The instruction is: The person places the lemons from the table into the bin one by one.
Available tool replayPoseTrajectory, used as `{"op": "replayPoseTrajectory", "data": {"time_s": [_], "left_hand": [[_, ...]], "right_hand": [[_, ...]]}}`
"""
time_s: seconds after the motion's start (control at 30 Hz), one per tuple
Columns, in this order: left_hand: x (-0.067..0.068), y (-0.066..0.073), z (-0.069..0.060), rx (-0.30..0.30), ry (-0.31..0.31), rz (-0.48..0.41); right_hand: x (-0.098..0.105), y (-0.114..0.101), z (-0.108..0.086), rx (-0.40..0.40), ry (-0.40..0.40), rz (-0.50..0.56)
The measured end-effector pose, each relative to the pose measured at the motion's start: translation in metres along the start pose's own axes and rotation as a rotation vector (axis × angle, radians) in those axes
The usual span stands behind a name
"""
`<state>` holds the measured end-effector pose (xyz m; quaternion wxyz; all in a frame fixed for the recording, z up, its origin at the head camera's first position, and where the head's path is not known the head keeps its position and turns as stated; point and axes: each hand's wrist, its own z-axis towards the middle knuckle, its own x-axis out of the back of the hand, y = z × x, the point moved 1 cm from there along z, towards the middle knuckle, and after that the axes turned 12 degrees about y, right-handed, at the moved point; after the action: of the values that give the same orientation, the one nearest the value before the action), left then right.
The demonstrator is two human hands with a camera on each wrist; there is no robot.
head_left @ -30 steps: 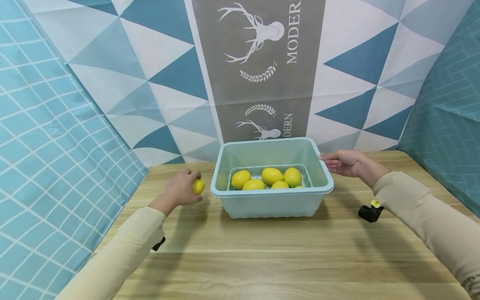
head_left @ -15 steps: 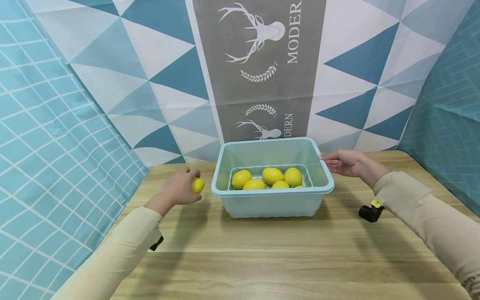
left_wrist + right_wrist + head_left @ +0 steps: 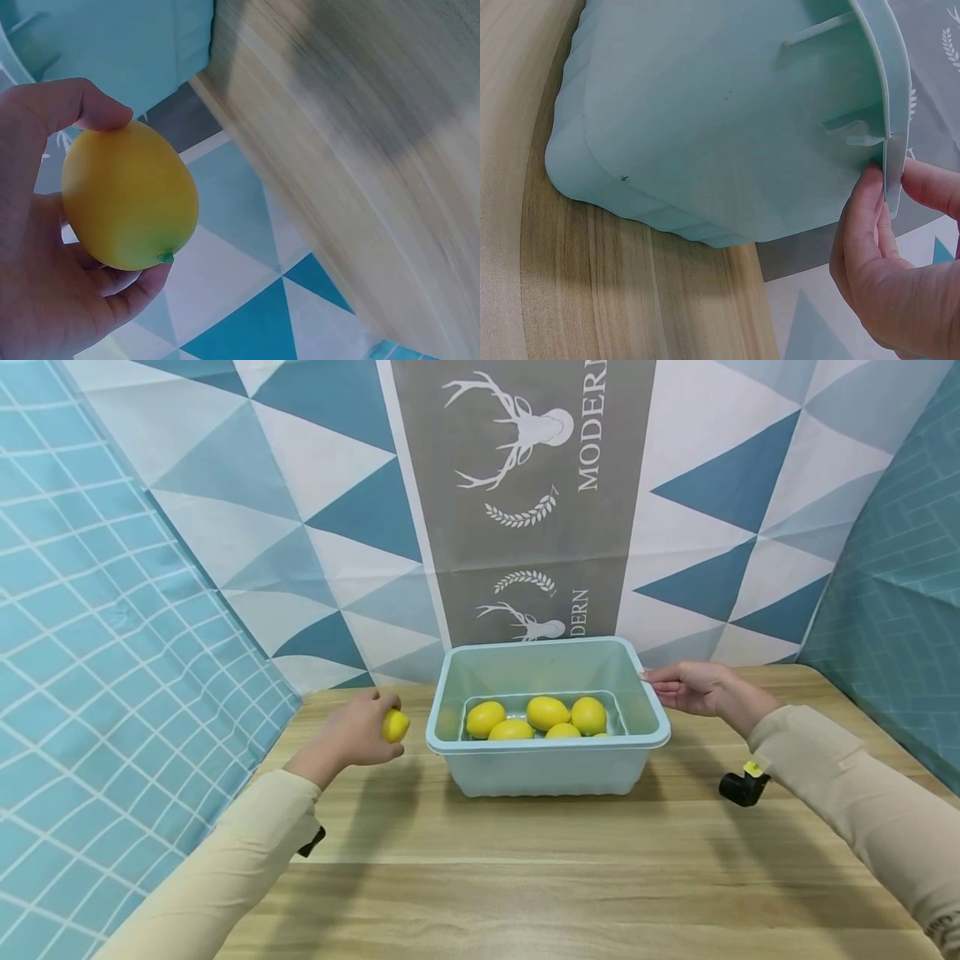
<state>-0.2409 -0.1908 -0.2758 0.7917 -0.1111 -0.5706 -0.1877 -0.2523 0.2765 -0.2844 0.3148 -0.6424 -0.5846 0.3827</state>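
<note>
A lemon (image 3: 129, 193) with a small green tip sits between the thumb and fingers of my left hand (image 3: 356, 729), held above the table left of the basin. My right hand (image 3: 692, 687) pinches the right rim of the pale blue plastic basin (image 3: 547, 768); in the right wrist view the thumb (image 3: 928, 184) is on one side of the rim and the fingers are tucked under the other. Inside the basin lie several yellow lemons (image 3: 547, 713), some partly hidden by its front wall.
The basin stands toward the back of the wooden table (image 3: 510, 877), close to the patterned back wall covering (image 3: 525, 543). Blue tiled-pattern sheets (image 3: 90, 635) close off the left and right sides. A black camera mount (image 3: 742, 787) hangs from the right sleeve.
My left hand has shifted very slightly left and up with the lemon. The right hand keeps its hold on the rim, and the lemons in the basin stay put.
</note>
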Motion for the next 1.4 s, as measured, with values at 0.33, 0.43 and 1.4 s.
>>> {"op": "replayPoseTrajectory", "data": {"time_s": [0.33, 0.43, 1.4], "left_hand": [[0.013, 0.006, 0.001, -0.024, -0.005, 0.001], [0.018, 0.008, 0.002, -0.033, -0.021, -0.006], [0.056, 0.031, 0.016, -0.077, -0.159, -0.048]], "right_hand": [[0.001, -0.002, 0.0, 0.001, 0.004, -0.001], [0.001, -0.003, -0.001, 0.003, 0.001, -0.001], [-0.001, 0.001, -0.002, 0.016, 0.007, -0.004]]}}
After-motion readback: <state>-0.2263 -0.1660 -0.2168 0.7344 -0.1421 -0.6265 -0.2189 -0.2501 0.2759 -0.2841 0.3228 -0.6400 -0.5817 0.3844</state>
